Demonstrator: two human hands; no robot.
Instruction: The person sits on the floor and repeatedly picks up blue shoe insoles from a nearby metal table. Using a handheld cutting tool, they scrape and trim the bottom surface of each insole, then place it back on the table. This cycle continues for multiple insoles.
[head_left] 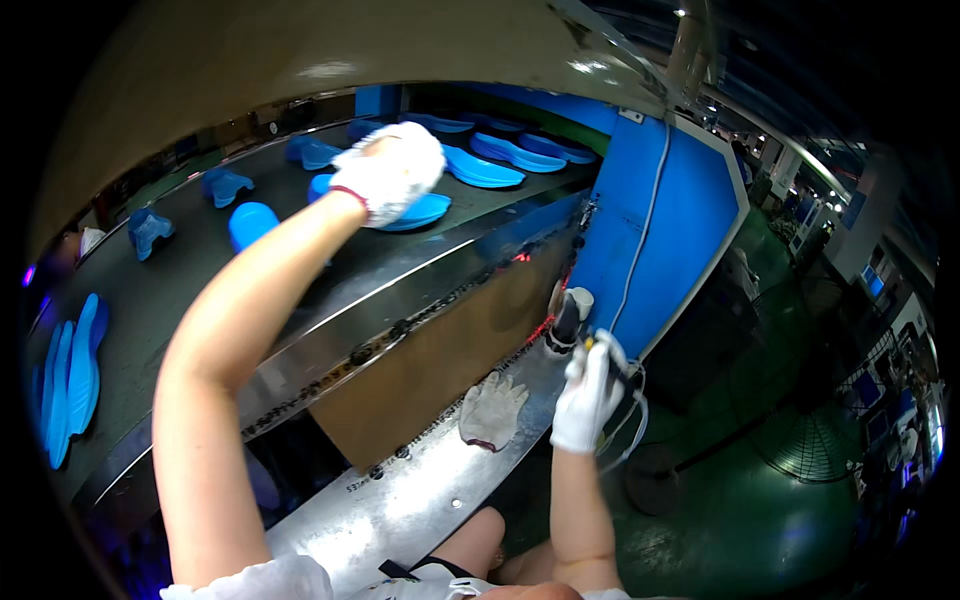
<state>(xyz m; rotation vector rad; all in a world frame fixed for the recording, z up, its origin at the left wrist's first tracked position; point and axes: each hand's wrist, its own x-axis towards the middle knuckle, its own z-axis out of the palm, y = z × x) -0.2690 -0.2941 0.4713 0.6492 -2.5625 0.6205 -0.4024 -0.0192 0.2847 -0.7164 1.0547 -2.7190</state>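
Note:
My left hand, in a white knitted glove, reaches over a dark conveyor belt. Just under it lies a blue shoe sole; the fingertips are hidden, so whether they grip it does not show. Also gloved in white, my right hand is closed around a thin tool with a yellow part, whose exact kind is unclear. That hand is beside a blue machine panel, above the metal ledge. More blue soles lie across the belt, with several upright ones at far left.
A spare grey-white glove lies on the metal ledge. Close to my right hand stands a dark container with a pale top. A grey cable hangs down the blue panel. At right, a floor fan stands on green flooring.

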